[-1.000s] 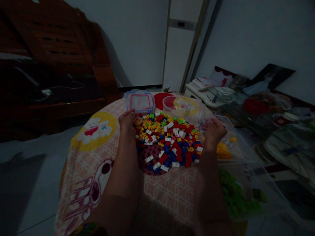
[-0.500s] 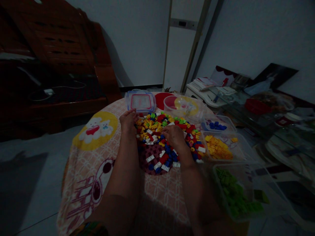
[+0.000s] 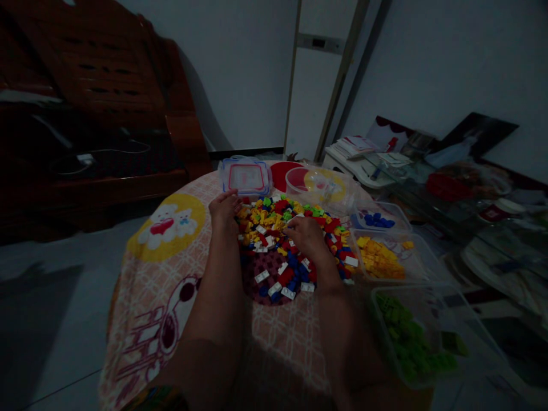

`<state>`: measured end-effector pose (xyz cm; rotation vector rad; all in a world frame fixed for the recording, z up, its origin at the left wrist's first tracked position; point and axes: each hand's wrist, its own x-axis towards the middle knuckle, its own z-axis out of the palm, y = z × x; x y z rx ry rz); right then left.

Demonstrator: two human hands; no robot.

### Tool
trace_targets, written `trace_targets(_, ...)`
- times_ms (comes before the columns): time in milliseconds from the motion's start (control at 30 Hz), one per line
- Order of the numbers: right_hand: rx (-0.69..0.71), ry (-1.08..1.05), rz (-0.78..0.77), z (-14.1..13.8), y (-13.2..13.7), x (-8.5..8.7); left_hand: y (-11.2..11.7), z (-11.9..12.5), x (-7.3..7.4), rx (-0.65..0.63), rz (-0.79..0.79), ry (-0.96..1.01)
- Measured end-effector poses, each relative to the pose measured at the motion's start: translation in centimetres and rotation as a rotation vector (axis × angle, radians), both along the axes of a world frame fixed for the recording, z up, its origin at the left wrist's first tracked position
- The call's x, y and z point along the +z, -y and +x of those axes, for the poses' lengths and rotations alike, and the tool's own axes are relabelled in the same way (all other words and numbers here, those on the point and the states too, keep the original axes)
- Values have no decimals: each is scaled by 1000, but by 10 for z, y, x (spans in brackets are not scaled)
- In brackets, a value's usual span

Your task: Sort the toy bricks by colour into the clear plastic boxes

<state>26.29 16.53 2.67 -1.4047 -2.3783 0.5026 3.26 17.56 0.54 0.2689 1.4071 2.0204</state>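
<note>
A heap of small building bricks [image 3: 278,220] in red, yellow, blue, white and green lies on a round table covered with a cartoon-print cloth [image 3: 171,268]. My left hand [image 3: 223,210] rests at the heap's left edge, fingers curled toward the bricks. My right hand [image 3: 305,235] lies on top of the heap near its middle, fingers bent down into the bricks; what they hold, if anything, is hidden. To the right stand clear tubs: one with blue bricks [image 3: 377,219], one with yellow bricks [image 3: 379,257], one with green bricks [image 3: 406,337].
A stack of clear lids with red and blue rims [image 3: 245,177] and a clear round bowl [image 3: 317,184] sit at the table's far side. A dark wooden bench [image 3: 85,114] stands left. Cluttered low tables with papers [image 3: 428,171] fill the right. The room is dim.
My right hand has come from the tubs at the right back onto the middle of the brick heap. My left hand has stayed at the heap's left edge.
</note>
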Motion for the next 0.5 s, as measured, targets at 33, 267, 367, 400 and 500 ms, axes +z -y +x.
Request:
trace_targets(33,-32,-82,-7,4,-3,0,0,0,0,0,-4,-3)
trace_targets(267,-343,-652,-138,43,-27,-8,3,3,3,-11,-10,-1)
trace_targets(367,-539,-819,-89,64,-36,-10,3,4,5,-5,1,8)
trace_targets(400,-607,-844,-40,72,-39,-11,3,4,5,-6,0,7)
trace_targets(500,-731,-835,158,94,-43,-12,3,4,4,-2,-7,-6)
